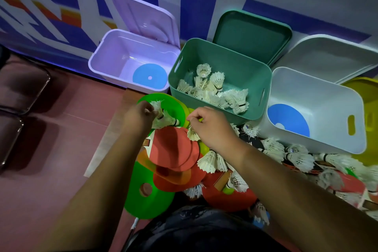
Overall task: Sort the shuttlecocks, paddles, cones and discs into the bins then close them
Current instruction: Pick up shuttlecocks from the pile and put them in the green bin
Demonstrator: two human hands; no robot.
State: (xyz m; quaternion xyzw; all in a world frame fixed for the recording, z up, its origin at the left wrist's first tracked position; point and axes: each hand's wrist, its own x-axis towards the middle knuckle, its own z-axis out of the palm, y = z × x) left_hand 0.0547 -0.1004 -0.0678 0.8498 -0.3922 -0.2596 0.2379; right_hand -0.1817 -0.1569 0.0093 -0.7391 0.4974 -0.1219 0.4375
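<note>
Floor (71, 129): dull red, smooth, with a pale strip by the pile. Wall (51, 6): white with blue and orange bands. Dark chairs (22, 88) at far left.

Along the wall, lids up:
- Purple bin (102, 61), holding one blue disc (150, 77).
- Green bin (235, 61), touching the purple one, with binned shuttlecocks (214, 90) heaped on its bottom: white feathers, dark-banded bases.
- White bin (327, 106), tilted, with a second blue disc (288, 119) inside.
- Yellow bin (370, 96), behind the white one, mostly cut off.

In front of the bins, one mixed pile: red discs (173, 149), green disc (147, 196), loose shuttlecocks (296, 155), wooden paddle handle (220, 182).

Left hand (139, 117): above the pile's far edge, fingers curled round held shuttlecocks (161, 116).

Right hand (210, 127): just before the green bin, fingers curled, thumb and forefinger together; grip on anything impossible to tell.
</note>
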